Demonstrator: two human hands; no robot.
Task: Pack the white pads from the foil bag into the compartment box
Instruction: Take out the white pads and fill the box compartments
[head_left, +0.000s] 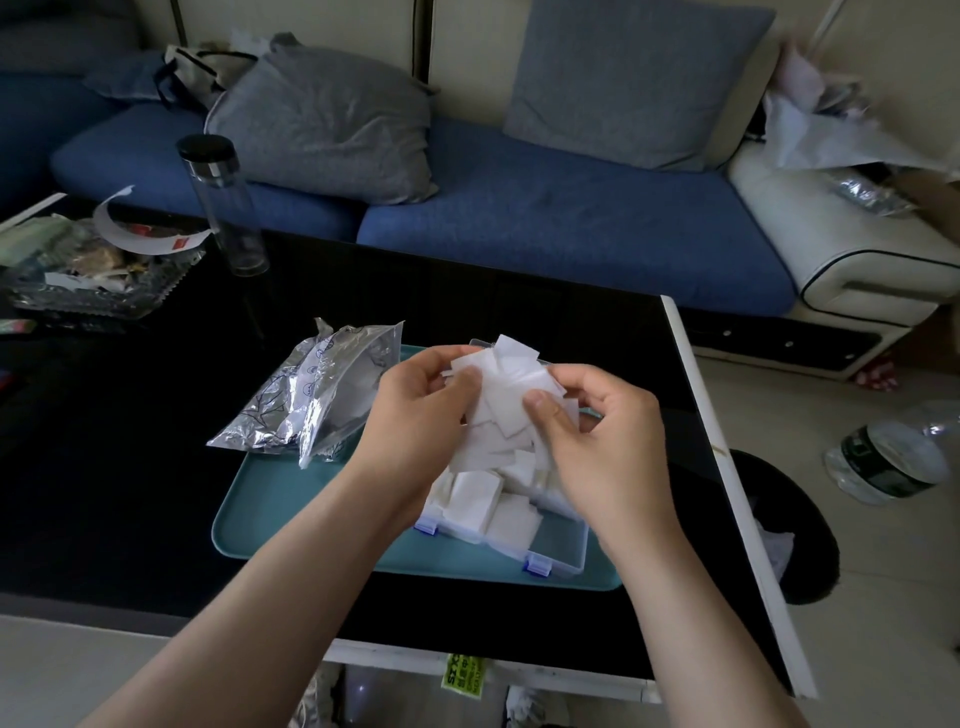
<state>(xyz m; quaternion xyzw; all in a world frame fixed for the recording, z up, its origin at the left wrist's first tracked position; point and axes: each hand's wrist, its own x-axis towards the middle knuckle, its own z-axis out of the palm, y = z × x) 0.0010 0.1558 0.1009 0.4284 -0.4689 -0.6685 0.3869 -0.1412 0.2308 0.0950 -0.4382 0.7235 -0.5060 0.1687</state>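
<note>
Both hands hold a loose bunch of white pads (501, 400) above the clear compartment box (563, 564). My left hand (415, 410) grips the bunch from the left, thumb on top. My right hand (592, 431) pinches it from the right with thumb and fingers. More white pads (485, 506) lie heaped in the box, which has blue latches at its front. The silver foil bag (306, 397) lies crumpled to the left, partly on the teal tray (291, 512). The box's far half is hidden behind my hands.
The tray sits on a black glass table (130, 467) with a white edge. A clear bottle (223, 202) and a glass dish of clutter (88, 270) stand at the back left. A blue sofa (545, 218) lies beyond. Plastic bottles (883, 457) lie on the floor, right.
</note>
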